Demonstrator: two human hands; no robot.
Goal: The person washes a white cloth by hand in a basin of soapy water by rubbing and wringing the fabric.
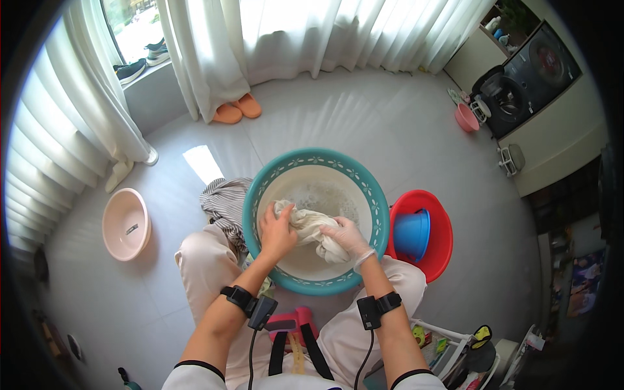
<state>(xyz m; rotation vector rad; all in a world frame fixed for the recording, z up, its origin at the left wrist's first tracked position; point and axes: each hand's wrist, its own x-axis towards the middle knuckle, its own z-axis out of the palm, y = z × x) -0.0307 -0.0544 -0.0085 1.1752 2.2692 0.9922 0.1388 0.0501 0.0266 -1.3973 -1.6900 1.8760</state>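
A bunched white cloth (311,227), wet and twisted, stretches between my two hands over a large basin (380,214) with a teal rim and white inside. Soapy water (325,195) with bubbles lies in the basin. My left hand (278,231), bare, grips the cloth's left end with the fingers curled round it. At the other end my right hand (348,239), in a thin clear glove, is closed on the cloth. The fingertips under the cloth are partly hidden.
Striped clothing (224,201) lies against the basin's left side. To the right stand a red basin (442,240) and, inside it, a blue bucket (411,235). A pale pink basin (127,225) rests further left. Orange slippers (237,110) sit by the curtain, and a rack (448,351) stands lower right.
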